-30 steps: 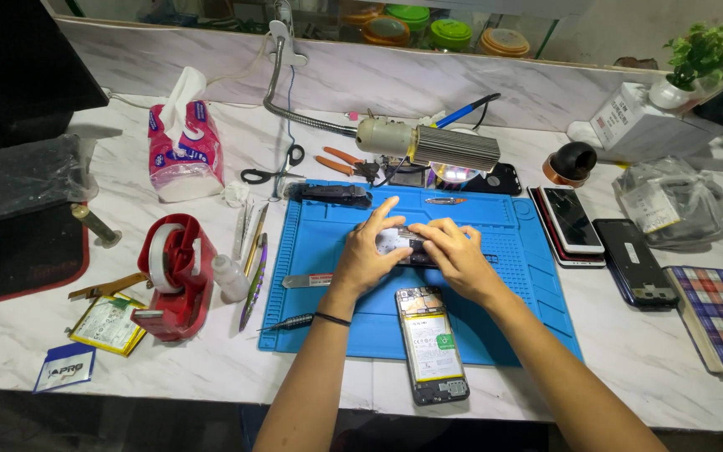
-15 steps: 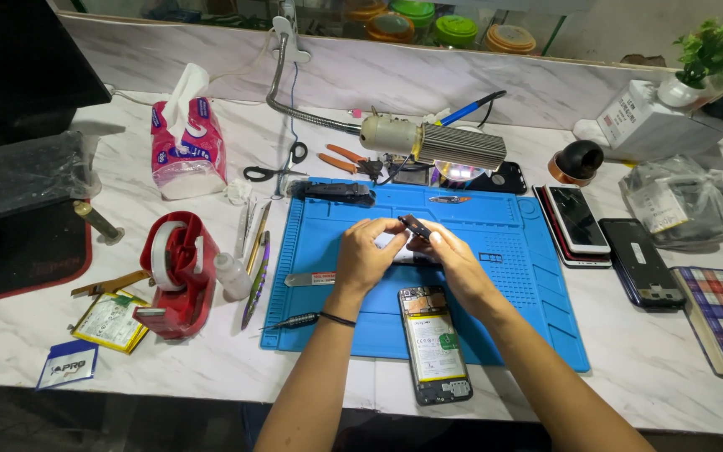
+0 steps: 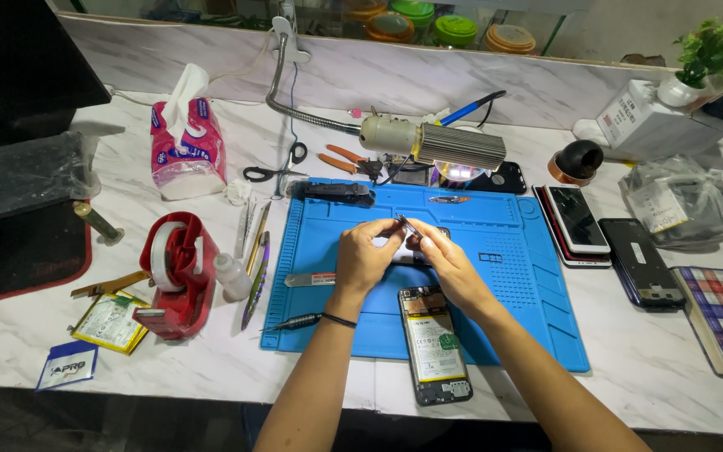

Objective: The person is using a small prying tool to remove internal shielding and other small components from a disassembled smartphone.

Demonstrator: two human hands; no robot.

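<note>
Blue work mat (image 3: 529, 335) carries an opened phone (image 3: 434, 343) nearest; just beyond it, left hand (image 3: 363, 259) and right hand (image 3: 443, 261) pinch a small part (image 3: 401, 249) with tweezers (image 3: 407, 227). Squeezing unevenly could flick it off among the tools.

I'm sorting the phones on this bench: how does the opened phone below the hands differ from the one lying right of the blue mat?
The opened phone lies back off, its battery and boards exposed; the phone right of the mat is closed, showing dark glass. The opened phone rests partly on the blue mat, near the bench's front edge; the other lies on bare marble, farther back. Both lie flat, untouched by either hand.
</note>
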